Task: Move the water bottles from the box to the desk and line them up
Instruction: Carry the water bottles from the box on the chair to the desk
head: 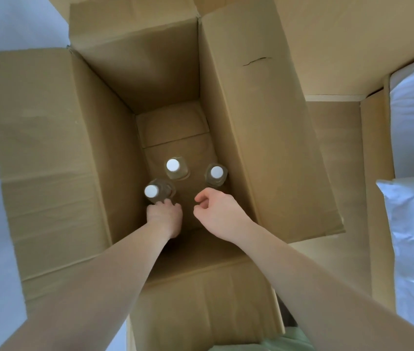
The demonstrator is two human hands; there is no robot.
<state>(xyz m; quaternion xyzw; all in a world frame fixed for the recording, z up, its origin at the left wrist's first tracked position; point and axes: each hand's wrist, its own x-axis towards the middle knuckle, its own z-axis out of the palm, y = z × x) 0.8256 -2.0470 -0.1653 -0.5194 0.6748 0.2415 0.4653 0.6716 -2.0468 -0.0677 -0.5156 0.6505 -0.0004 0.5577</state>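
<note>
Both forearms reach down from the bottom of the frame into the open box [264,138], where three bottles stand upright on its floor at centre frame. Left hand [164,217] has its fingers on the base side of the left bottle [157,192], though whether the grip is fully closed round it I cannot tell; it would do well to wrap the body firmly below the cap and lift straight up, clear of the middle bottle [176,168]. Right hand [217,211], loosely curled and holding nothing, hangs just below the right bottle [216,174] and should open to take it.
</note>
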